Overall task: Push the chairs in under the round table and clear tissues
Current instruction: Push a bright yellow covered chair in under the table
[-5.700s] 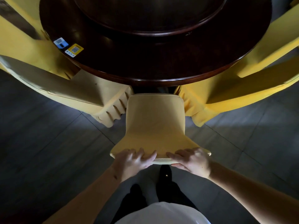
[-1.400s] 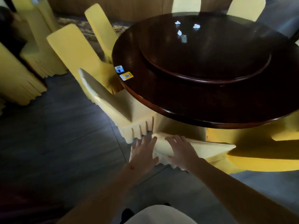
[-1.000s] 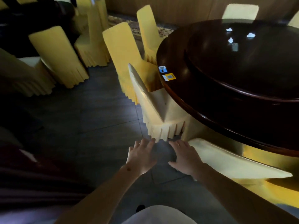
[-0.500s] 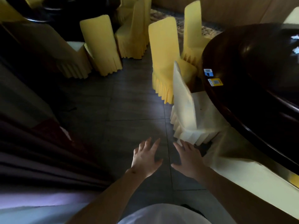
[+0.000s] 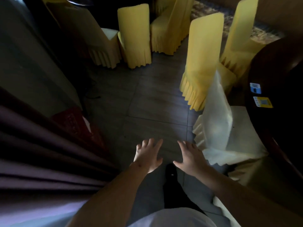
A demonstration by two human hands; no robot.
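Dim tiled floor (image 5: 147,99) | round table (image 5: 278,79) cut off right | left hand (image 5: 148,155), right hand (image 5: 191,158): fingers spread, empty

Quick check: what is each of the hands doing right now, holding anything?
Left hand: open, fingers spread, holding nothing, over the floor.
Right hand: open, fingers spread, holding nothing, beside the pale chair.

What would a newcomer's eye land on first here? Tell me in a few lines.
First the two bare hands, left hand and right hand, held out open over the grey floor tiles and touching nothing. Next, the pale chair cover lit bright at the right, beside the dark round table with its blue sticker and yellow sticker. Yellow-covered chairs stand behind, and a dark curtain fills the left.
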